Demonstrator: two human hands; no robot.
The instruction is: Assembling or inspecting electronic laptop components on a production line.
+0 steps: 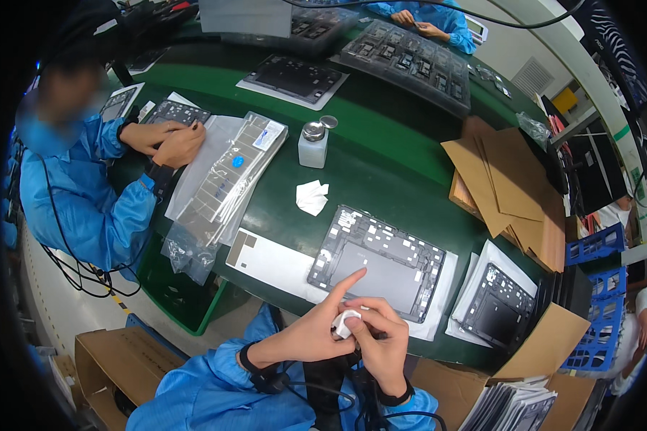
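A small crumpled white wipe (345, 324) is pinched between my two hands above the table's front edge. My left hand (302, 335) grips it with the index finger stretched out. My right hand (382, 343) presses on it from the other side with thumb and fingers. Just beyond lies a dark grey tablet housing (384, 269), inner side up, with many small white pads, on a white sheet (444, 302). Another crumpled white wipe (312, 197) rests on the green table (381, 179). Behind it stands a white pump bottle (313, 151) with a metal top.
A strip sheet (269, 269) and bagged flat parts (230, 179) lie to the left. A co-worker (86, 187) handles a similar housing there. To the right are another housing (497, 305), cardboard sheets (503, 179) and blue baskets (598, 305). Clear trays (410, 65) stand at the back.
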